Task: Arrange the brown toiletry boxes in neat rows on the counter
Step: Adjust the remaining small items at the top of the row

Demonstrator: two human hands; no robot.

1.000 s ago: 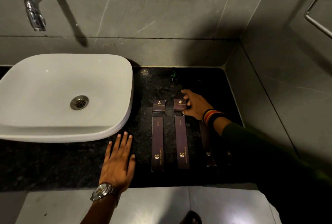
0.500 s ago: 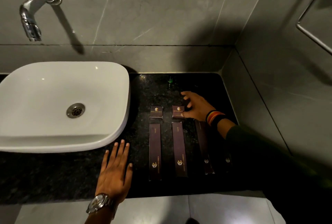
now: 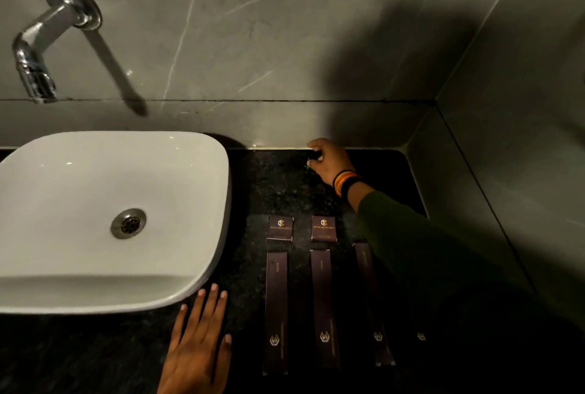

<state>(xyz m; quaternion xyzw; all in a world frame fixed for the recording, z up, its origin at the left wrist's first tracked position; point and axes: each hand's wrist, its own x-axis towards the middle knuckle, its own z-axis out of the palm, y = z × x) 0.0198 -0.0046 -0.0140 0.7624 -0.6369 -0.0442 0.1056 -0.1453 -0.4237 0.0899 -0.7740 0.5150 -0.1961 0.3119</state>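
Two small square brown boxes (image 3: 280,228) (image 3: 323,228) lie side by side on the black counter (image 3: 278,184). In front of them lie long brown boxes (image 3: 276,311) (image 3: 324,308) (image 3: 371,298) in a row, the third partly under my sleeve. Only the logo of a fourth long box (image 3: 421,336) shows in the shadow. My right hand (image 3: 330,161) is at the back of the counter by the wall, fingers curled around a dark spot that I cannot make out. My left hand (image 3: 199,340) rests flat on the counter, left of the boxes.
A white basin (image 3: 202,172) stands on the counter's left half, with a chrome tap (image 3: 41,45) on the wall above it. Grey tiled walls close off the counter at the back and on the right. The counter's front edge runs just below my left hand.
My right hand has left the right small box and reached back to the wall. The camera has tilted up and closer. My left hand stays flat.
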